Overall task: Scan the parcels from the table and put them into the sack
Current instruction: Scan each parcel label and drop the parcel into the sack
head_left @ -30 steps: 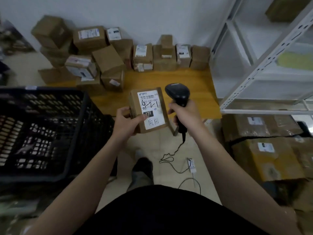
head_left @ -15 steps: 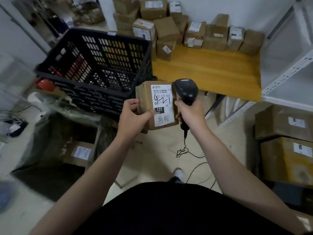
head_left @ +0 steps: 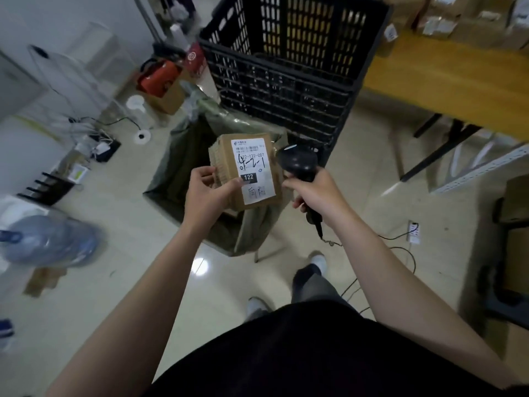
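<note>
My left hand [head_left: 207, 193] grips a small brown cardboard parcel [head_left: 226, 170] with a white label marked "122" facing up. It hangs right above the open mouth of a dark green sack [head_left: 183, 164] standing on the floor. My right hand [head_left: 316, 193] holds a black corded barcode scanner [head_left: 299, 164] just right of the parcel, its head almost touching the box edge. More brown parcels [head_left: 469, 21] lie at the far end of the wooden table [head_left: 440, 78] at upper right.
A large black plastic crate [head_left: 286, 58] stands behind the sack, beside the table. A water jug [head_left: 48, 239] lies on the floor at left, cables and a power strip [head_left: 103, 147] beyond it. Boxes [head_left: 515, 239] sit at right. The scanner cable [head_left: 400, 253] trails by my feet.
The view has swung left from the table toward the floor. The parcel and scanner, still held together, have moved from in front of the crate to above the sack's opening.
</note>
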